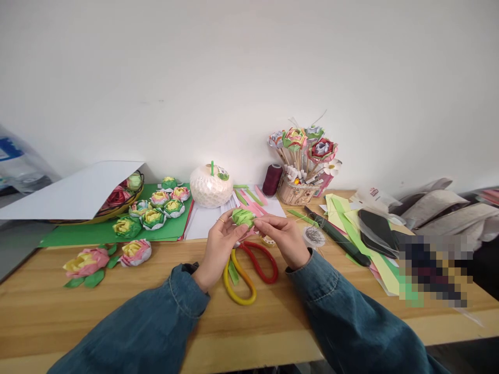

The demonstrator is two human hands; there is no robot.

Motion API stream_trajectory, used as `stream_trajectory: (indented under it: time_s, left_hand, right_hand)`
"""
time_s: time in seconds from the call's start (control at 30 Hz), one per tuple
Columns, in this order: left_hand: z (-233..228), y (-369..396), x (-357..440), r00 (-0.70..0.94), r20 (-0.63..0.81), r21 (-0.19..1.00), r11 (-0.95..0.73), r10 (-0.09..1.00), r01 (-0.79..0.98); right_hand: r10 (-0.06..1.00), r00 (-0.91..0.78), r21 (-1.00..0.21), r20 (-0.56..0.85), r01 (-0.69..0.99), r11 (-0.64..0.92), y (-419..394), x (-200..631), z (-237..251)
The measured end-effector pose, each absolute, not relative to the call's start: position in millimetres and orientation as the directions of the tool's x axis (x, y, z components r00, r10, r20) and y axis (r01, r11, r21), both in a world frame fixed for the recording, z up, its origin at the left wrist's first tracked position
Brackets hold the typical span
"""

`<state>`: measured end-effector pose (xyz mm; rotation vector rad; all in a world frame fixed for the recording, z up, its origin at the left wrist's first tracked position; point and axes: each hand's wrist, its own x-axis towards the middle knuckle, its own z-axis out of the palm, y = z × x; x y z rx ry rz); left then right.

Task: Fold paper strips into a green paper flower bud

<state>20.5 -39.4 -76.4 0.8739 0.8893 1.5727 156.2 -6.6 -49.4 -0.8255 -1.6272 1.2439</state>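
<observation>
A small green folded-paper flower (242, 217) is held up over the middle of the table. My left hand (222, 244) is closed around its left and lower side, the thumb pressing its front. From the right, my right hand (283, 236) pinches the flower's edge between thumb and fingers. Below both hands lie scissors with one yellow handle (239, 280) and one red handle (265, 262); their blades are hidden behind my hands. Finished paper flowers in pink, yellow and green (134, 252) lie to the left.
A foam-wrapped round object (211, 186), a dark red thread spool (272, 179) and a basket of stemmed paper flowers (298, 191) stand along the wall. Green and yellow paper strips, a long dark green tool (339, 239) and a tub of pins or wire (314, 236) lie right.
</observation>
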Motion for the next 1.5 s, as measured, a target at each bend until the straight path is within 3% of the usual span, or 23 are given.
stream_trajectory:
  time_s: [0.13, 0.23, 0.4, 0.53, 0.63, 1.0, 1.27, 1.5]
  left_hand:
    - [-75, -39, 21, -0.14, 0.083, 0.876, -0.14, 0.987, -0.463]
    - [-73, -40, 21, -0.137, 0.073, 0.885, -0.127, 0.988, -0.449]
    - [-71, -41, 22, -0.126, 0.059, 0.897, -0.108, 0.99, -0.428]
    - [-71, -40, 21, -0.123, 0.061, 0.899, -0.108, 0.991, -0.425]
    - [-72, -40, 21, -0.12, 0.059, 0.9, -0.105, 0.991, -0.423]
    - [-74, -40, 21, -0.122, 0.072, 0.922, -0.112, 0.99, -0.371]
    - [-74, -38, 20, -0.097, 0.066, 0.899, -0.101, 0.993, -0.426]
    - [-74, -39, 21, -0.126, 0.068, 0.925, -0.11, 0.99, -0.364]
  right_hand:
    - [0.909, -0.383, -0.986, 0.167, -0.081, 0.147, -7, 154, -50]
    - [0.894, -0.412, -0.984, 0.176, -0.085, 0.154, -8, 153, -49]
    - [0.842, -0.484, -0.96, 0.238, 0.015, 0.28, -5, 157, -45]
    - [0.78, -0.542, -0.872, 0.313, 0.161, 0.462, -3, 163, -41]
    - [0.761, -0.558, -0.834, 0.331, 0.203, 0.513, -1, 166, -40]
    - [0.812, -0.548, -0.956, 0.201, 0.072, 0.285, 1, 165, -44]
    - [0.793, -0.553, -0.893, 0.257, 0.178, 0.414, 1, 166, -42]
    - [0.834, -0.51, -0.935, 0.211, 0.142, 0.324, 1, 164, -49]
